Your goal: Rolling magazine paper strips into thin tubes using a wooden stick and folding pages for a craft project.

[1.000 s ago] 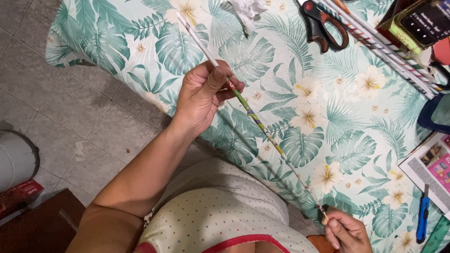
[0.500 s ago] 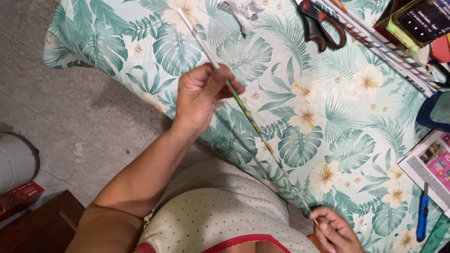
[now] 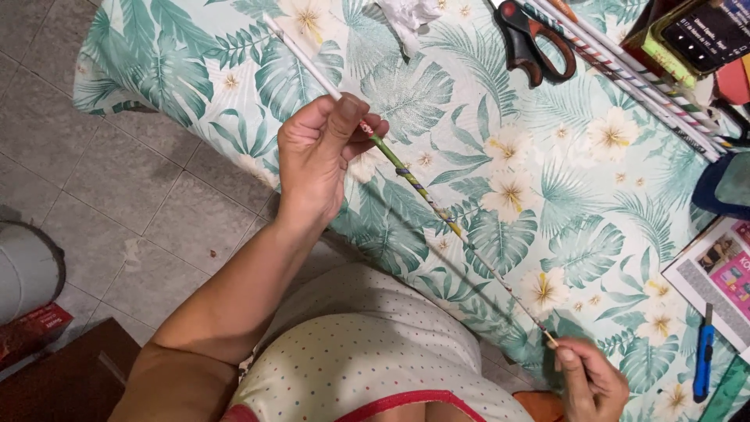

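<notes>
A long thin rolled paper stick (image 3: 426,195), white at its far end and green and multicoloured toward me, stretches diagonally over a leaf-and-flower patterned cloth (image 3: 547,195). My left hand (image 3: 320,152) pinches the stick near its middle, thumb on top. My right hand (image 3: 590,379), low at the frame's bottom edge, grips the stick's thin near tip between the fingers.
Black-and-red scissors (image 3: 531,39) and a bundle of finished paper sticks (image 3: 648,82) lie at the far side of the cloth. A magazine (image 3: 719,277) and a blue utility knife (image 3: 703,355) sit at the right. Tiled floor (image 3: 117,203) and a grey bin (image 3: 23,270) are to the left.
Both hands have shifted slightly while keeping hold of the stick; my right hand has edged down and left along the near tip. The stick keeps its diagonal line.
</notes>
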